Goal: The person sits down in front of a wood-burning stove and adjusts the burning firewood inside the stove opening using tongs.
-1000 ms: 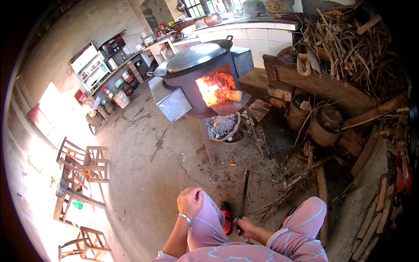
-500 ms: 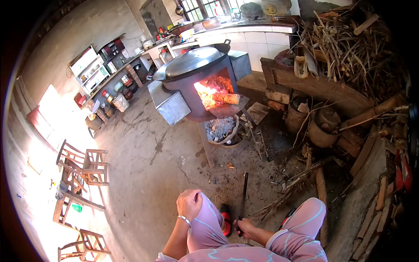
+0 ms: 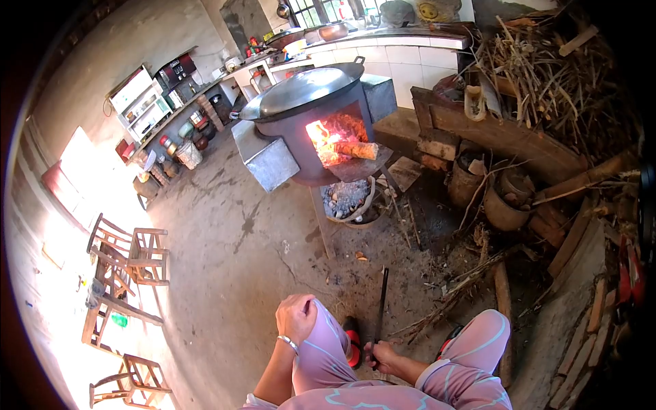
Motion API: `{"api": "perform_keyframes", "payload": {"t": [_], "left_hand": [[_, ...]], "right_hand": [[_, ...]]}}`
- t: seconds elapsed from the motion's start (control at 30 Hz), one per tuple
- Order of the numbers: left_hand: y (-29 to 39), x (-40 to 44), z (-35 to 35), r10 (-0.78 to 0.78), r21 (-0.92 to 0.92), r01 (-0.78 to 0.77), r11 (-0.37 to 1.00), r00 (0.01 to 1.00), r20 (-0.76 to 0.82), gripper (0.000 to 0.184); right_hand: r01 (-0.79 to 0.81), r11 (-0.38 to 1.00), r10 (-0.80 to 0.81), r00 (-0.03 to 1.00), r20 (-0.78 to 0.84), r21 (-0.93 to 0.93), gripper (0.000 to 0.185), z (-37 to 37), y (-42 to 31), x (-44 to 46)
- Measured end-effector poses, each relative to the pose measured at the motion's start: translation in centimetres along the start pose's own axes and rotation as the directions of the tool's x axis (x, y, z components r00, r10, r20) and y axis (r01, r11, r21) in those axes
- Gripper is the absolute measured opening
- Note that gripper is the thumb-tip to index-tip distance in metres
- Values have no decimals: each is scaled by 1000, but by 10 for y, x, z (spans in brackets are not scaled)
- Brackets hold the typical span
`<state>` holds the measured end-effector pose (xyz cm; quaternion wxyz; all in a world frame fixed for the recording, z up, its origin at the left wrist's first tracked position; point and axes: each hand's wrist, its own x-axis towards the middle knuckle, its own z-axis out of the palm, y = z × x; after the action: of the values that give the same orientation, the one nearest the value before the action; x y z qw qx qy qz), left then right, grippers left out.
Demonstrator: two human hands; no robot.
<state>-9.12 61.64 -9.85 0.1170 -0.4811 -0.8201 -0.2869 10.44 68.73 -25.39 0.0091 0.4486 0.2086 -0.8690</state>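
My left hand [image 3: 296, 318], with a bracelet at the wrist, rests on my left knee, its fingers curled over the kneecap; what lies under them is hidden. Between my knees my right hand [image 3: 381, 355] is closed around the near end of a thin dark rod [image 3: 383, 304], which points away toward the stove. Ahead stands a round metal stove [image 3: 290, 140] on legs, with a lidded wok [image 3: 307, 90] on top. Flames and a burning log [image 3: 357, 149] show in its opening, the log's end sticking out over the ledge.
A basket of ash [image 3: 347, 199] sits under the stove. To the right are metal buckets [image 3: 506, 205], a thick stick [image 3: 503, 307] and piled firewood [image 3: 540, 75]. Wooden chairs [image 3: 147, 256] stand at the left. A tiled counter [image 3: 410, 58] runs along the back.
The view has shifted slightly and come back. The flames look smaller than a second ago. Both hands and the rod have kept their places.
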Motion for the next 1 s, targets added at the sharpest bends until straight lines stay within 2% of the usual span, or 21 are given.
{"api": "perform_keyframes", "payload": {"t": [0.23, 1.0], "left_hand": [[0, 0, 0, -2, 1, 2, 1000, 1000, -7, 7], [1, 0, 1, 11, -12, -11, 1000, 1000, -16, 7]], "right_hand": [[-26, 1000, 26, 1000, -5, 9, 14, -1, 4, 5], [-53, 999, 53, 998, -21, -12, 13, 1, 1, 0]]}}
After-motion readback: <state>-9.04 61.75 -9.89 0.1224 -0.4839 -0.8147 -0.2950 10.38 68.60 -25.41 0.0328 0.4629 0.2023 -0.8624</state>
